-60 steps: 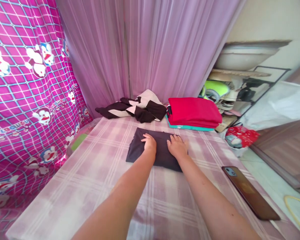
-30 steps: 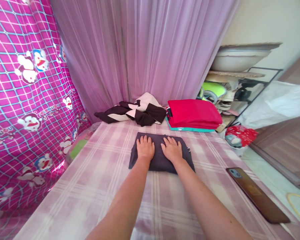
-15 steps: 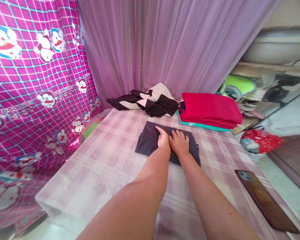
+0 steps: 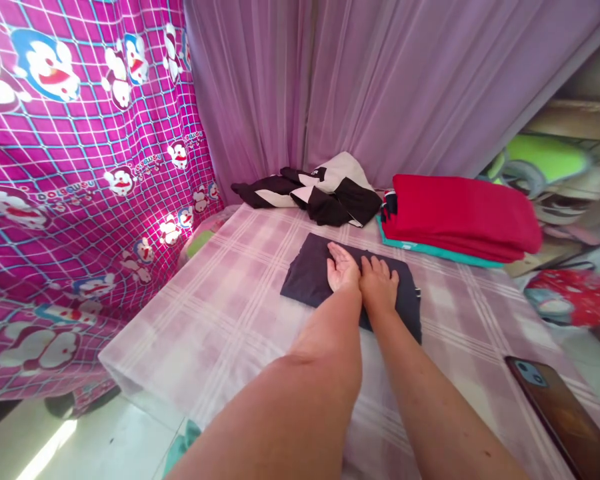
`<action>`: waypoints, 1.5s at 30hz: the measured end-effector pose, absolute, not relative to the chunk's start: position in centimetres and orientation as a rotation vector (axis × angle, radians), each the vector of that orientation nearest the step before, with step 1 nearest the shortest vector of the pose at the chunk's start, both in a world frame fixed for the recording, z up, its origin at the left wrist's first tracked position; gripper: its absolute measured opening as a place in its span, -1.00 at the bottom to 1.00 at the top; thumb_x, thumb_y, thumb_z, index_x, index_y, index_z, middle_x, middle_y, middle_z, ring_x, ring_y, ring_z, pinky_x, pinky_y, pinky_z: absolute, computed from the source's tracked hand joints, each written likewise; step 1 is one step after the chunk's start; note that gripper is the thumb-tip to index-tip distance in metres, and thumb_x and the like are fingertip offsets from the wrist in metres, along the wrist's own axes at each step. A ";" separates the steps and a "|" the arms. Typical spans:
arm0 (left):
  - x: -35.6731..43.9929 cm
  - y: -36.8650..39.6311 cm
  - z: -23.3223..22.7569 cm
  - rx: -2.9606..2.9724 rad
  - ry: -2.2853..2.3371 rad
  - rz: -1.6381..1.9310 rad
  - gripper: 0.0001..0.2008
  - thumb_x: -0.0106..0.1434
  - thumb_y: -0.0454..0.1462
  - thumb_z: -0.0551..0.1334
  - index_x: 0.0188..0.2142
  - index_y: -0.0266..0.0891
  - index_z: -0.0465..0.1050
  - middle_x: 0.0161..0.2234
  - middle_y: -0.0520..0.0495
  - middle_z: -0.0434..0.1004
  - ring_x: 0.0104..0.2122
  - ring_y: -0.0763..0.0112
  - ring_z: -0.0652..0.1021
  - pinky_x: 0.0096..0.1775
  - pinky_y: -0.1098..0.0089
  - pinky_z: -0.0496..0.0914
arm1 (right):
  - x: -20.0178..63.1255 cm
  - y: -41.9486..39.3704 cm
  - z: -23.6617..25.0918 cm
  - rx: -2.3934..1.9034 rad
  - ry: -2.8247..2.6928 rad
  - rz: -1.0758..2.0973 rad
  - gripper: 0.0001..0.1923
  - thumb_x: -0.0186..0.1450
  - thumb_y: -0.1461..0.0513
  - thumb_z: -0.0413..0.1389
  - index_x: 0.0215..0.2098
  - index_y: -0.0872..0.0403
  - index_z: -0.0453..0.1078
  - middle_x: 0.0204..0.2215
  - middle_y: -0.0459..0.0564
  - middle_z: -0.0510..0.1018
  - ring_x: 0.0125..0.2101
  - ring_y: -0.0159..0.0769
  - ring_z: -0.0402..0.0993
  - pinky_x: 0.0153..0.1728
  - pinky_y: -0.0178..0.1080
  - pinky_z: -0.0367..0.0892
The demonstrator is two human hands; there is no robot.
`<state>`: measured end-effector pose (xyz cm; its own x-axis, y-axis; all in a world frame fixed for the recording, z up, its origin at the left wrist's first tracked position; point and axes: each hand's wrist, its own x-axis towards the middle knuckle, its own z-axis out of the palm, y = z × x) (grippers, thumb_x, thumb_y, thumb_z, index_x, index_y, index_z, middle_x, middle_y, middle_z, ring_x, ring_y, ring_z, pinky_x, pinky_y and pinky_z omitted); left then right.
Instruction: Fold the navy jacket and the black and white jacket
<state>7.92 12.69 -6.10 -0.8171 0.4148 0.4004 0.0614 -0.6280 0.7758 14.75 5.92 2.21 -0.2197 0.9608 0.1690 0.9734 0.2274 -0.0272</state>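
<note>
A dark navy folded garment (image 4: pixel 307 270) lies flat on the table, its kind unclear. My left hand (image 4: pixel 343 268) rests on its middle, turned palm up with the fingers stretched out. Beside it, touching at the wrist, my right hand (image 4: pixel 379 283) lies palm down on the cloth with its fingers spread. Neither hand grips anything. Behind the garment is a crumpled black and white piece of clothing (image 4: pixel 343 193). To the right of that sits a folded red cloth (image 4: pixel 460 217) on top of a teal one (image 4: pixel 415 247).
A plaid cloth (image 4: pixel 220 293) covers the table. A phone (image 4: pixel 565 413) lies near its right edge. Purple curtains (image 4: pixel 380 87) hang behind, and a pink patterned curtain (image 4: pixel 100 147) hangs at the left. Shelves with a lime-green item (image 4: pixel 545 163) stand at the right.
My left hand has rolled from its edge to palm up on the garment. My right hand stays flat on it. The whole view has shifted slightly.
</note>
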 end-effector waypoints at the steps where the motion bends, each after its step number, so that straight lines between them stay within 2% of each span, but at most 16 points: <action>1: 8.1 12.8 -6.2 0.740 1.123 2.573 -0.37 0.37 -0.46 -0.32 0.02 -0.26 0.51 -0.01 -0.26 0.59 0.09 0.39 0.51 0.10 0.12 0.40 | 14.7 5.9 2.2 -1.867 -2.336 -0.125 -0.47 0.44 0.25 -0.25 0.30 0.14 0.23 0.29 0.18 0.28 0.27 0.00 0.14 0.20 0.13 0.08; 3: 8.2 13.0 -6.2 0.608 1.055 2.560 -0.43 0.40 -0.41 -0.25 -0.06 -0.25 0.55 -0.02 -0.25 0.60 0.08 0.39 0.53 0.10 0.13 0.40 | 14.8 6.0 2.2 -1.871 -2.333 -0.127 -0.47 0.44 0.26 -0.26 0.30 0.13 0.24 0.29 0.17 0.28 0.27 0.00 0.15 0.20 0.13 0.08; 6: 8.2 12.9 -6.0 0.533 1.073 2.470 -0.47 0.42 -0.38 -0.21 -0.07 -0.26 0.55 0.03 -0.27 0.57 0.10 0.37 0.51 0.11 0.10 0.38 | 14.9 6.1 1.9 -1.854 -2.336 -0.140 -0.48 0.44 0.24 -0.24 0.30 0.11 0.24 0.29 0.18 0.29 0.27 0.01 0.15 0.19 0.13 0.09; 10: 8.0 12.5 -5.9 0.617 1.161 2.407 -0.37 0.36 -0.49 -0.31 0.02 -0.30 0.50 0.05 -0.28 0.56 0.13 0.39 0.48 0.13 0.08 0.36 | 15.0 6.3 1.4 -1.833 -2.332 -0.151 -0.47 0.44 0.22 -0.23 0.30 0.16 0.25 0.28 0.20 0.29 0.27 0.04 0.16 0.19 0.15 0.09; 13: 7.5 12.2 -5.8 1.005 1.564 2.304 -0.30 0.29 -0.57 -0.37 0.11 -0.30 0.41 -0.01 -0.27 0.59 0.10 0.40 0.51 0.08 0.07 0.41 | 15.0 6.3 1.3 -1.822 -2.316 -0.160 -0.46 0.43 0.22 -0.24 0.29 0.17 0.26 0.28 0.20 0.30 0.26 0.05 0.17 0.19 0.16 0.09; 16: 6.9 12.0 -5.8 1.292 1.935 2.131 -0.28 0.25 -0.59 -0.37 0.15 -0.33 0.36 -0.06 -0.31 0.61 0.04 0.33 0.56 0.00 0.05 0.47 | 15.0 6.4 1.3 -1.812 -2.304 -0.157 -0.47 0.43 0.21 -0.22 0.28 0.17 0.28 0.26 0.22 0.32 0.25 0.05 0.18 0.18 0.15 0.09; 19: 6.5 11.9 -5.6 1.383 2.090 1.970 -0.32 0.23 -0.59 -0.32 0.13 -0.37 0.39 -0.09 -0.34 0.61 0.02 0.24 0.57 -0.07 0.03 0.51 | 14.9 6.2 1.3 -1.807 -2.290 -0.154 -0.48 0.42 0.21 -0.19 0.26 0.15 0.29 0.26 0.21 0.32 0.24 0.04 0.19 0.18 0.15 0.09; 25: 5.5 10.9 -4.6 1.686 2.370 1.365 -0.37 0.17 -0.61 -0.22 0.07 -0.43 0.43 -0.11 -0.33 0.63 0.07 0.19 0.54 -0.09 0.02 0.53 | 14.7 6.2 1.9 -1.838 -2.302 -0.154 -0.49 0.42 0.17 -0.16 0.25 0.14 0.31 0.24 0.23 0.35 0.23 0.02 0.21 0.17 0.12 0.10; 28: 4.7 10.0 -3.7 1.843 2.427 1.023 -0.47 0.23 -0.57 -0.11 0.08 -0.46 0.43 -0.05 -0.33 0.60 0.12 0.13 0.50 -0.03 -0.04 0.50 | 14.5 7.5 3.5 -1.865 -2.433 -0.129 -0.52 0.41 0.12 -0.10 0.15 0.16 0.41 0.10 0.27 0.49 0.12 0.03 0.36 0.06 0.04 0.22; 32: 4.4 8.8 -2.3 2.003 2.439 0.623 -0.56 0.24 -0.53 0.05 0.09 -0.60 0.42 0.06 -0.52 0.49 0.16 -0.06 0.44 0.06 -0.09 0.43 | 14.6 10.2 5.4 -1.901 -2.580 -0.084 -0.48 0.43 0.04 -0.13 -0.05 0.20 0.54 -0.10 0.32 0.59 -0.03 0.02 0.49 -0.05 -0.05 0.28; 37: 4.9 7.6 0.0 2.104 2.423 0.294 -0.49 0.23 -0.56 -0.04 0.15 -0.63 0.35 0.15 -0.64 0.35 0.17 -0.19 0.41 0.02 -0.24 0.39 | 15.6 11.4 4.0 -1.771 -2.506 -0.189 -0.55 0.44 0.12 -0.13 0.08 0.15 0.44 0.05 0.25 0.52 0.07 -0.04 0.39 0.05 -0.08 0.19; 42: 3.9 6.5 2.6 2.196 2.343 0.055 -0.50 0.26 -0.56 -0.15 0.10 -0.82 0.32 0.13 -0.76 0.31 0.14 -0.20 0.43 0.04 -0.12 0.36 | 16.1 11.4 2.3 -1.761 -2.432 -0.097 -0.57 0.45 0.11 -0.15 0.10 0.11 0.39 0.08 0.17 0.51 0.05 -0.07 0.39 0.07 -0.07 0.14; 43: 3.3 6.2 2.9 2.219 2.319 0.050 -0.50 0.28 -0.54 -0.16 0.08 -0.81 0.35 0.11 -0.74 0.36 0.14 -0.18 0.43 0.08 -0.13 0.32 | 16.2 11.4 2.2 -1.751 -2.419 -0.088 -0.56 0.46 0.11 -0.16 0.11 0.12 0.39 0.08 0.17 0.51 0.05 -0.07 0.38 0.07 -0.07 0.13; 45: 2.0 5.7 3.0 2.279 2.277 0.158 -0.52 0.34 -0.46 -0.15 0.05 -0.62 0.44 0.07 -0.55 0.46 0.14 -0.07 0.43 0.18 -0.12 0.19 | 16.3 11.5 2.2 -1.732 -2.405 -0.067 -0.55 0.47 0.11 -0.18 0.11 0.13 0.38 0.07 0.16 0.51 0.05 -0.07 0.37 0.08 -0.06 0.11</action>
<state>1.95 5.73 3.05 0.0004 0.9918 0.1281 0.9999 -0.0017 0.0099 16.26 11.50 2.21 -0.3068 0.9367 0.1689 0.9446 0.3214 -0.0665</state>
